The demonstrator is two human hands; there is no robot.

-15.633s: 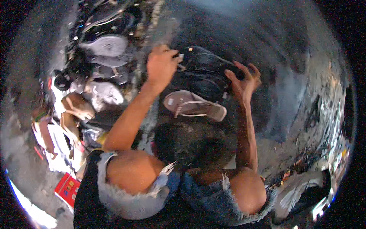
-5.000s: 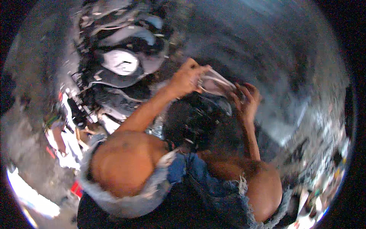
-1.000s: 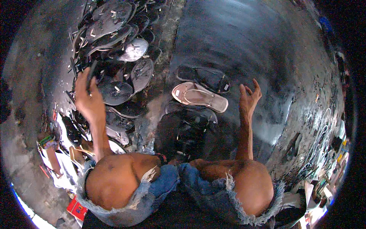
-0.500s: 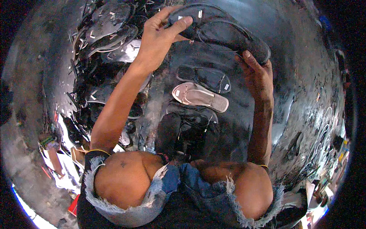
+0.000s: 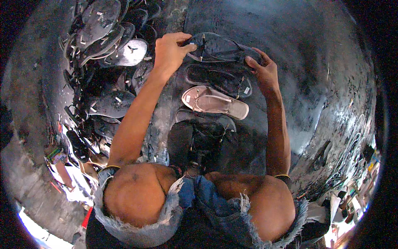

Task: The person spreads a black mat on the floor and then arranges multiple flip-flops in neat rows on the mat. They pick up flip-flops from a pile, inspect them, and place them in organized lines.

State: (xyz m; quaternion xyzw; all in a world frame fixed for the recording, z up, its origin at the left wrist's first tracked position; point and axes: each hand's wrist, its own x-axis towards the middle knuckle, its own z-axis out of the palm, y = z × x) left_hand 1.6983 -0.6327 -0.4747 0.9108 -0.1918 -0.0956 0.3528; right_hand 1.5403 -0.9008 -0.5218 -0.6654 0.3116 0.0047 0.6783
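A black sandal (image 5: 224,46) lies crosswise between my two hands, at the far side of a row of sandals. My left hand (image 5: 172,52) grips its left end, thumb on top beside a small white label. At the other end, my right hand (image 5: 262,68) pinches the sole with thumb and fingers. Just nearer lies a second black sandal (image 5: 215,79) with a white label at its right end. Below that is a pinkish-beige sandal (image 5: 213,102) with a light strap. Nearest my knees, another dark sandal (image 5: 207,120) is partly in shadow.
Many black sandals and soles (image 5: 101,25) are heaped to my left, with a pale one (image 5: 130,53) among them. A dark sheet (image 5: 306,83) extends to the right. Scraps and thin strips (image 5: 346,162) litter the right side. White paper-like pieces (image 5: 76,191) lie at lower left.
Both hands have brought the black sandal down and nearer, from a raised, tilted position to just beyond the row. My view has shifted slightly.
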